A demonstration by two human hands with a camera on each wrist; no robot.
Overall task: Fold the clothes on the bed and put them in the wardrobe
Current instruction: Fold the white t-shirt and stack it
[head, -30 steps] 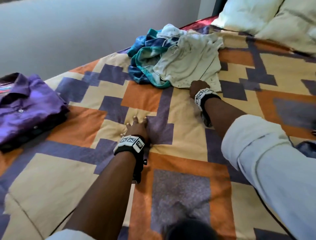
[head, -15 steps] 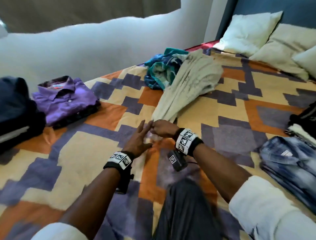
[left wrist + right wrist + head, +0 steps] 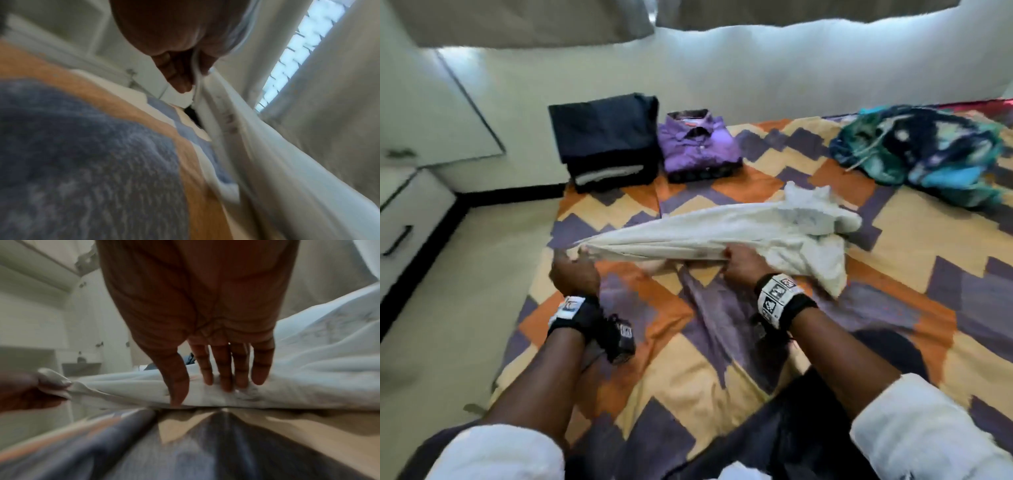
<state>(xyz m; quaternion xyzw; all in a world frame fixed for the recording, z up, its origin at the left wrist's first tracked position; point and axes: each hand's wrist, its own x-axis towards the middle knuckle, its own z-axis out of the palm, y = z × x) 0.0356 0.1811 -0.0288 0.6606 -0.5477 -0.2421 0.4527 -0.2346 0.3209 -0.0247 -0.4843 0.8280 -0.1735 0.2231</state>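
Observation:
A cream garment (image 3: 722, 233) lies stretched sideways across the patterned bedspread (image 3: 893, 240). My left hand (image 3: 577, 263) grips its left end, and in the left wrist view the fingers (image 3: 180, 73) curl round the cream garment's (image 3: 257, 146) edge. My right hand (image 3: 739, 262) pinches the cloth near its middle; in the right wrist view thumb and fingers (image 3: 224, 378) press into the cream garment (image 3: 298, 378). The garment's right part lies bunched on the bed.
A folded dark pile (image 3: 609, 140) and a folded purple shirt (image 3: 697, 144) sit at the bed's far left corner. A crumpled blue-green garment (image 3: 924, 154) lies at the far right. A white drawer unit (image 3: 410, 212) stands left of the bed on the floor.
The cream garment has been pulled off the far pile toward me and stretched out. My left hand moved left and took its end. The head view swung left.

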